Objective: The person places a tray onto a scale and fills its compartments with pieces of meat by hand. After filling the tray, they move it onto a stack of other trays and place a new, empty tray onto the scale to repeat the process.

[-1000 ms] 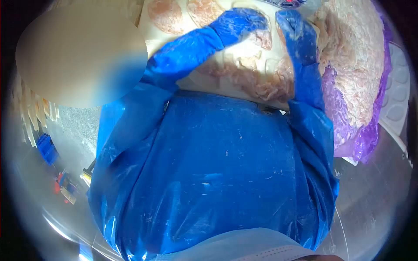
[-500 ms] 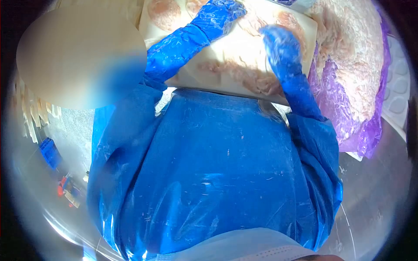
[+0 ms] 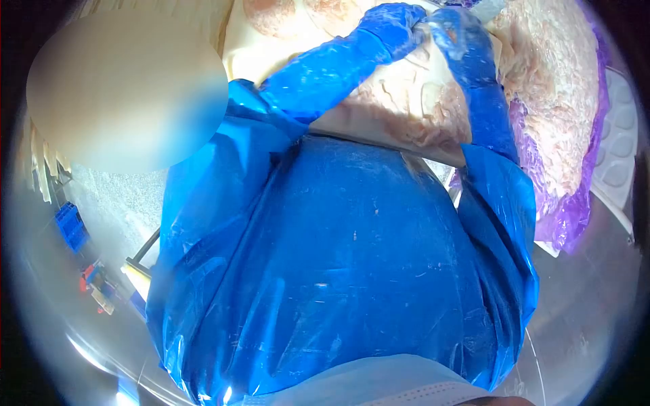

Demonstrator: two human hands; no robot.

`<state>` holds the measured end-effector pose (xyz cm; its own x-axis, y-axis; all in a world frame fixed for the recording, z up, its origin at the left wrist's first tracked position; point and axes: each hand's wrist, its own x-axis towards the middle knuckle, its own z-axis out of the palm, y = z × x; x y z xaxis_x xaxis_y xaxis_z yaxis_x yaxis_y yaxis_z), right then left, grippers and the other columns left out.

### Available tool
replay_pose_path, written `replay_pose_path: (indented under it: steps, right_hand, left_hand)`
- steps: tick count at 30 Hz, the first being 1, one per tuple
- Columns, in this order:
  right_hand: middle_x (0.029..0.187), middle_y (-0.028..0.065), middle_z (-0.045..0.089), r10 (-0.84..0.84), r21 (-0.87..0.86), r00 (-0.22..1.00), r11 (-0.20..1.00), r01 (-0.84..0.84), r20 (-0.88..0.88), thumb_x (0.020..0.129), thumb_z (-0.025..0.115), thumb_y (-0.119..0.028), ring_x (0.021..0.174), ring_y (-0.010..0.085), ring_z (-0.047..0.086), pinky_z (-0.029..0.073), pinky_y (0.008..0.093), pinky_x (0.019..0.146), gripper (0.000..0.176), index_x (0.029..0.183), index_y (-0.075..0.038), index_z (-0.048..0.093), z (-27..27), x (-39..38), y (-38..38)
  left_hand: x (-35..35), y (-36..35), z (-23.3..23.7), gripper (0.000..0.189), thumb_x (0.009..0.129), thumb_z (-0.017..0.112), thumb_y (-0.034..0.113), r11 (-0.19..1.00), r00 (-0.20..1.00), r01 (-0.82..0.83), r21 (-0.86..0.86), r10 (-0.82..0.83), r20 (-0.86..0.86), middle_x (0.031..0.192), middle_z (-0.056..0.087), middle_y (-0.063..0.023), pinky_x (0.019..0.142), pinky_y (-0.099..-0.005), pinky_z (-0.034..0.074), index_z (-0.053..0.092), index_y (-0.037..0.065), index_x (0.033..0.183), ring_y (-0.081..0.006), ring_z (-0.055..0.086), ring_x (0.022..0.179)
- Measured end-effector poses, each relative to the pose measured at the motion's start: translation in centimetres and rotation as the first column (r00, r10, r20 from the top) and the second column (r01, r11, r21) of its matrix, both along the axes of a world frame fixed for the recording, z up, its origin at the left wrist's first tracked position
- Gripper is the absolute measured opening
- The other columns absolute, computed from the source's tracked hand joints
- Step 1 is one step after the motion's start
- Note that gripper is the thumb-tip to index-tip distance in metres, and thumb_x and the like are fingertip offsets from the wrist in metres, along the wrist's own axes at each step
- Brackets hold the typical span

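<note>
My left hand point(image 3: 399, 30), in a wet blue glove, is closed over the far right part of a white tray point(image 3: 261, 61). My right hand point(image 3: 460, 42), gloved the same way, is curled right beside it, their fingertips nearly touching. Whatever lies between the fingers is too small and blurred to make out. Pale raw meat scraps point(image 3: 440, 115) lie along the tray's near side below my hands. Rounder pink meat pieces point(image 3: 271, 17) rest at the tray's far left.
On the right, a purple plastic bag point(image 3: 575, 220) holds a large heap of pale raw meat point(image 3: 552, 88). Beyond it is a white moulded tray point(image 3: 617, 128) with round hollows. A blurred patch covers the upper left. A blue crate point(image 3: 71, 227) sits low at the left.
Both hands have moved. My left went right across the tray, and my right went up and slightly right, so they now meet near the far right corner.
</note>
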<state>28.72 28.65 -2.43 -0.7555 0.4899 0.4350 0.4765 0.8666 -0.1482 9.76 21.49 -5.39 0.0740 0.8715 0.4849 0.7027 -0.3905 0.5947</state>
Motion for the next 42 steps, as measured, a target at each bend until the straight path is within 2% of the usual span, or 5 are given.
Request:
replay_pose_path:
  steps: [5,12,14,35,42]
  right_hand:
    - [0.113,0.0161,0.065,-0.061,-0.391,0.956,0.919,-0.058,-0.287,0.087,0.064,-0.027,0.105,0.0329,0.061,0.047,0.0471,0.097,0.032,0.113,-0.008,0.064,-0.8,2.3,0.4]
    - [0.109,0.0138,0.066,-0.368,-0.618,0.767,0.785,-0.047,-0.526,0.088,0.064,-0.023,0.102,0.0333,0.062,0.049,0.045,0.093,0.034,0.12,-0.01,0.064,-2.8,4.1,-1.0]
    - [0.108,0.0131,0.067,-0.337,-0.578,0.71,0.807,-0.12,-0.619,0.089,0.065,-0.021,0.101,0.0335,0.063,0.05,0.0444,0.092,0.035,0.122,-0.01,0.064,-4.3,3.3,-1.3]
    - [0.151,0.0184,0.042,-0.122,-0.184,0.987,0.973,0.14,0.106,0.09,0.067,-0.031,0.143,0.0342,0.036,0.024,0.048,0.119,0.065,0.144,-0.002,0.046,-0.7,-2.2,-10.6]
    - [0.157,0.0179,0.035,0.015,-0.149,0.999,0.989,-0.01,0.03,0.091,0.064,-0.024,0.147,0.0325,0.029,0.02,0.0458,0.121,0.07,0.152,-0.004,0.035,3.4,-5.0,-7.7]
  left_hand:
    - [-0.3,-0.3,3.2,0.025,0.093,0.065,0.012,0.762,0.367,0.639,-0.104,-0.184,0.912,0.101,0.068,-0.0013,0.084,-0.0275,0.05,0.064,0.005,0.117,-0.0079,0.061,0.095]
    - [-5.9,-2.0,0.9,0.029,0.094,0.062,0.011,0.827,0.733,0.437,-0.353,-0.1,0.673,0.11,0.07,-0.0052,0.091,-0.0312,0.05,0.063,0.003,0.122,-0.014,0.064,0.103]
    - [-7.2,-3.1,1.2,0.03,0.091,0.059,0.008,0.983,0.994,-0.099,0.153,0.105,-0.033,0.116,0.069,-0.0097,0.094,-0.0359,0.05,0.064,0.004,0.121,-0.0229,0.065,0.105]
    - [-2.7,-5.0,-0.4,0.066,0.095,0.055,0.031,0.981,0.631,-0.101,0.163,0.19,-0.752,0.157,0.031,-0.024,0.121,-0.0503,0.017,0.034,0.001,0.151,-0.0395,0.028,0.146]
    - [-5.7,-9.8,3.1,0.055,0.098,0.055,0.031,0.994,0.985,-0.073,-0.08,0.059,-0.161,0.154,0.041,-0.015,0.12,-0.0517,0.019,0.043,0.011,0.149,-0.0323,0.033,0.145]
